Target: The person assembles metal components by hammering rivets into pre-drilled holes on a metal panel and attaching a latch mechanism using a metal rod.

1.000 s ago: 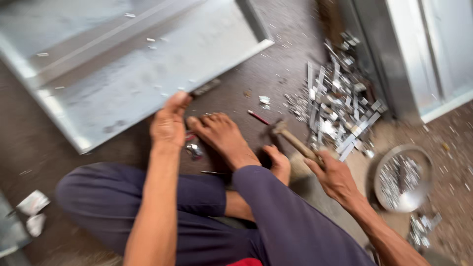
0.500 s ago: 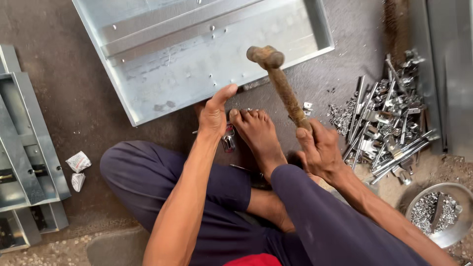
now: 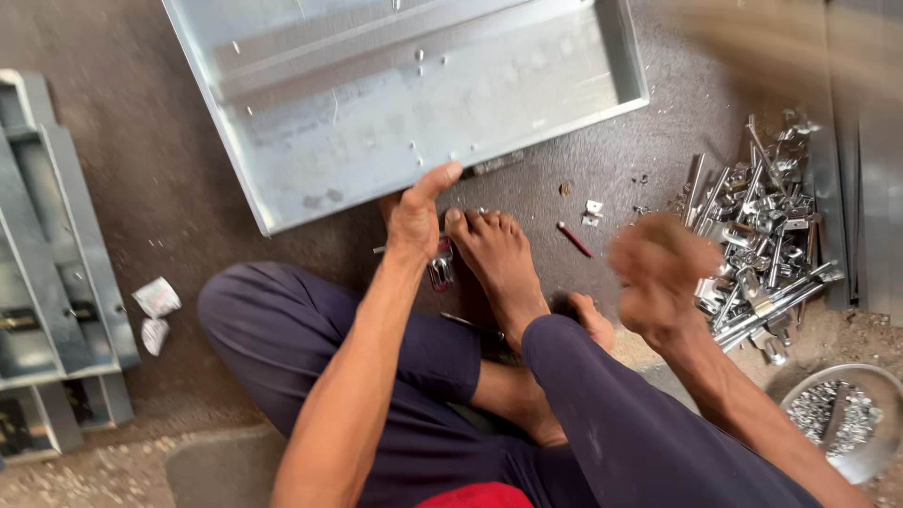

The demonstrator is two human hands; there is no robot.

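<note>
My left hand (image 3: 419, 218) pins a small metal fitting (image 3: 440, 268) on the floor at the tray's (image 3: 282, 179) near edge; my right hand (image 3: 658, 273) blurs, grip unclear. A heap of fittings (image 3: 767, 245) waits.

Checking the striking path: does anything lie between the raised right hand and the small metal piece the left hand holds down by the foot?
Nothing visible does. The right hand is blurred, up beside the metal piece pinned by the left hand; only the bare foot sits close alongside.
</note>
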